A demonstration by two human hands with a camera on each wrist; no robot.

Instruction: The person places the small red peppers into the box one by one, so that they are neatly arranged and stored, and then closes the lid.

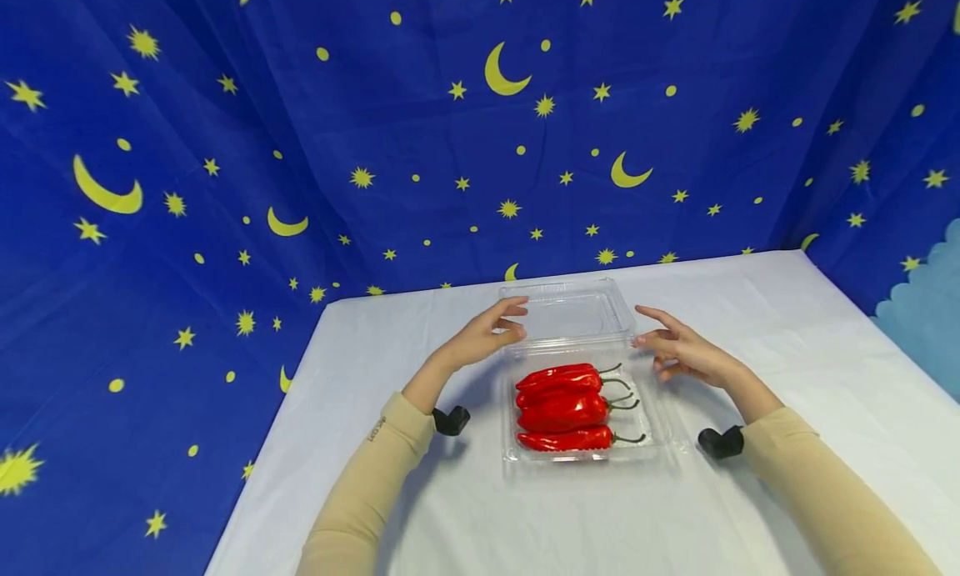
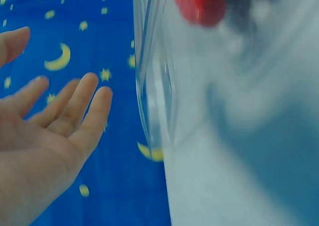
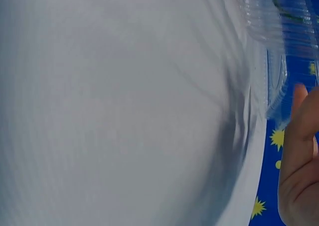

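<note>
A clear plastic clamshell box [image 1: 512, 443] lies on the table with its lid [image 1: 573, 313] folded back, away from me. Several red peppers [image 1: 564, 411] with green stems lie side by side in its base, stems pointing right. My left hand [image 1: 483, 336] is at the left edge of the lid, fingers extended and holding nothing; the left wrist view shows its palm and loose fingers [image 2: 89, 111] apart from the plastic. Beyond the lid's right side, my right hand [image 1: 693, 355] hovers with fingers spread, near the hinge corner. Whether its fingertips touch the plastic I cannot tell.
A white cloth covers the table [image 1: 757, 309]. Behind and to the left hangs a blue curtain [image 1: 420, 76] with yellow moons and stars. Each wrist carries a black camera mount, the left mount [image 1: 452, 421] and the right mount [image 1: 722, 443]. A light-blue scalloped shape [image 1: 926, 297] shows at far right.
</note>
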